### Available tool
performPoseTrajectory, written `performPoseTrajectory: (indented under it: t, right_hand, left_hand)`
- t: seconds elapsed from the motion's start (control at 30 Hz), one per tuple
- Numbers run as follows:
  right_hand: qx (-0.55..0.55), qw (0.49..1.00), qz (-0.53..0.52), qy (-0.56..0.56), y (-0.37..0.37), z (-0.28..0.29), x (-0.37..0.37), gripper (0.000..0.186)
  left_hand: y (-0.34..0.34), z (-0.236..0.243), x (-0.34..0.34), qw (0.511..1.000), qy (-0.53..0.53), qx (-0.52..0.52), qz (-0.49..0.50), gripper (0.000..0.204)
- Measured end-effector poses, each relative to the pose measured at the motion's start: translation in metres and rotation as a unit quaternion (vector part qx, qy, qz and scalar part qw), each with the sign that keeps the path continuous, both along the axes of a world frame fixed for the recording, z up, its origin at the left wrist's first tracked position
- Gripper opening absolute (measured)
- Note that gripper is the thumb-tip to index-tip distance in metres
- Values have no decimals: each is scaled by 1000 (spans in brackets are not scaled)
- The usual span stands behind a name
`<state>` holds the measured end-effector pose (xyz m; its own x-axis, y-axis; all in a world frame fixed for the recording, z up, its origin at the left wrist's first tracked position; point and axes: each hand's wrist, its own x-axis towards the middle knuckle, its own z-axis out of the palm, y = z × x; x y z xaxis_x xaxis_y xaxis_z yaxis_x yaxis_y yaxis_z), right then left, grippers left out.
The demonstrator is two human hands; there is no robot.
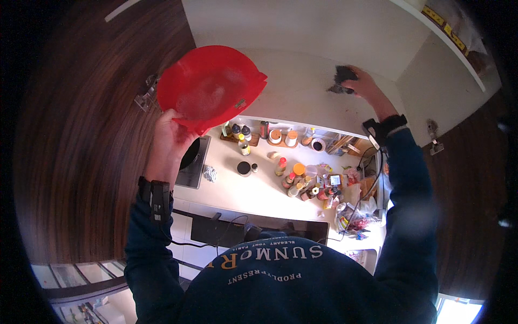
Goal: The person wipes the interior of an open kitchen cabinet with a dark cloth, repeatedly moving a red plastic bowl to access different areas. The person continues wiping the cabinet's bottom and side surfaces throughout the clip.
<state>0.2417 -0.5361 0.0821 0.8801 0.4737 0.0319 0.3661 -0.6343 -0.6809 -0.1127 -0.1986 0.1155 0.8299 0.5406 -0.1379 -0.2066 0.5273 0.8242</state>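
My left hand (175, 135) is closed on the lower edge of a shallow, rounded red plastic pan (208, 81), its thumb over the rim. The pan is raised and tilted in front of the open wall cabinet; pale, dusty marks show on its face, and its right edge has a notch. My right hand (362, 83) reaches into the cabinet, fingers bent over a crumpled dark rag (345, 75) pressed on the pale cabinet shelf (302, 86). Dark smudges and specks lie on the shelf beside the rag. Exactly how the fingers wrap the rag is hard to see.
Open brown cabinet doors (91, 140) with metal hinges (147, 96) flank me. Below lies a white counter (232, 186) with several bottles, a dark cup (244, 168), plastic bags (356, 216) and a stove edge (197, 167). A black cable (372, 183) hangs by my right arm.
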Motion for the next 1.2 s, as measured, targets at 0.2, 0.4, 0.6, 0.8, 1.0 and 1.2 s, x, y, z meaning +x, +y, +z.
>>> performPoseTrajectory:
  t: [0.2,0.4,0.6,0.8,1.0,1.2]
  right_hand:
    - [-111,989,-99,-18,-84,-31,-6,72]
    - [-333,920,-73,-192,-102,-61,-19,75]
    - [-202,975,73,-61,-97,-55,-11,69]
    - [-254,958,101,-91,-35,-66,-28,63]
    - [-215,952,136,-172,93,-79,-74,55]
    - [-200,926,223,-228,207,-70,-120,48]
  left_hand:
    - [3,-6,-3,999,31,36,13,48]
    - [3,-27,-62,974,91,205,31,45]
    - [1,-65,-132,986,147,79,24,66]
    - [-19,-114,-169,989,117,-78,42,69]
    - [-24,-174,-163,989,98,-110,3,64]
    - [-17,-213,-117,992,111,-27,-51,41]
